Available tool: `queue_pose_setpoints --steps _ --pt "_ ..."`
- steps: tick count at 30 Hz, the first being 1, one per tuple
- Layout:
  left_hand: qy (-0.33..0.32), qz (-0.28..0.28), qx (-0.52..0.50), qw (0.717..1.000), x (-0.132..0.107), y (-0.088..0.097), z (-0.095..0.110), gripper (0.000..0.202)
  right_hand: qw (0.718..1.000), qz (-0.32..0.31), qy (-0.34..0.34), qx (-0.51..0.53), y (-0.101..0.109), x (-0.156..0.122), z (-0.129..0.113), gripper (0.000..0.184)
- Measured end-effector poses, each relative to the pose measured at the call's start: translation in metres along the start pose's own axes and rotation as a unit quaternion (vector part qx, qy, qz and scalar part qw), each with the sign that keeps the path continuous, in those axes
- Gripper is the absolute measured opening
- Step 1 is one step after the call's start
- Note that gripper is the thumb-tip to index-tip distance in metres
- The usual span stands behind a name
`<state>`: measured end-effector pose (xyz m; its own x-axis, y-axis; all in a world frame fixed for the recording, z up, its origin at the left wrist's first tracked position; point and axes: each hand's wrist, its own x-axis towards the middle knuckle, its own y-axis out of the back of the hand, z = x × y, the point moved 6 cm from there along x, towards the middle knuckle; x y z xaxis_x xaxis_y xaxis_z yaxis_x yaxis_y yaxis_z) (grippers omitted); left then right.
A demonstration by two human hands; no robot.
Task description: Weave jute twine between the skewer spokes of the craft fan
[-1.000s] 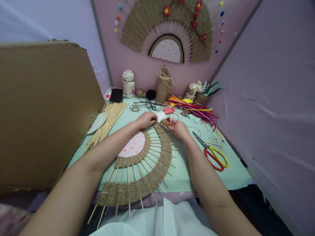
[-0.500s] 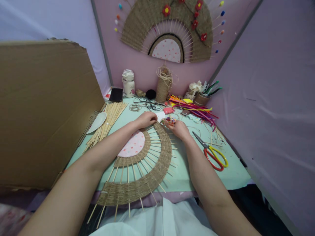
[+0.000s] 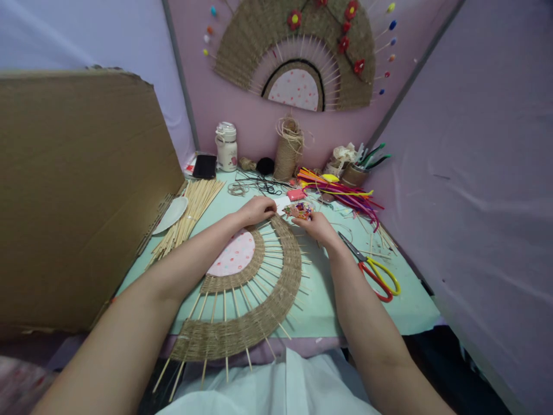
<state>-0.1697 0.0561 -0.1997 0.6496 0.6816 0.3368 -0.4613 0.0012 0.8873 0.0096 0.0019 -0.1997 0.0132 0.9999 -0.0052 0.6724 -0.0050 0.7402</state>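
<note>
A half-round fan of woven jute and wooden sticks lies on the pale green table, with a spotted pink half-disc at its centre. My left hand rests curled on the fan's far edge, fingers closed on the stick ends. My right hand sits just past the fan's right rim, its fingers pinched at a small pile of coloured beads. What the fingertips hold is too small to make out.
Red and yellow scissors lie right of my right wrist. A bundle of sticks, a white dish, a jute spool, a jar, coloured strips and a big cardboard sheet surround the work. A finished fan hangs on the wall.
My right hand has shifted slightly away from me toward the bead pile. My left hand and the fan have stayed put.
</note>
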Motion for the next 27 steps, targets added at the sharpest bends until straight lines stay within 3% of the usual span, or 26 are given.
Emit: queue_pose_setpoints --steps 4,13,27 --pt "0.003 -0.002 0.007 1.0 0.0002 -0.0005 -0.0003 0.016 0.999 -0.002 -0.025 -0.034 -0.0002 -0.0006 0.0018 0.041" --pt "0.0 0.002 0.004 1.0 0.0002 -0.0013 -0.0011 0.016 0.984 0.032 -0.019 -0.175 -0.0054 0.004 0.0073 0.07" --pt "-0.002 0.001 0.008 1.0 0.0 -0.0005 0.0003 0.015 0.978 0.024 -0.011 -0.207 -0.0094 0.005 0.0056 0.07"
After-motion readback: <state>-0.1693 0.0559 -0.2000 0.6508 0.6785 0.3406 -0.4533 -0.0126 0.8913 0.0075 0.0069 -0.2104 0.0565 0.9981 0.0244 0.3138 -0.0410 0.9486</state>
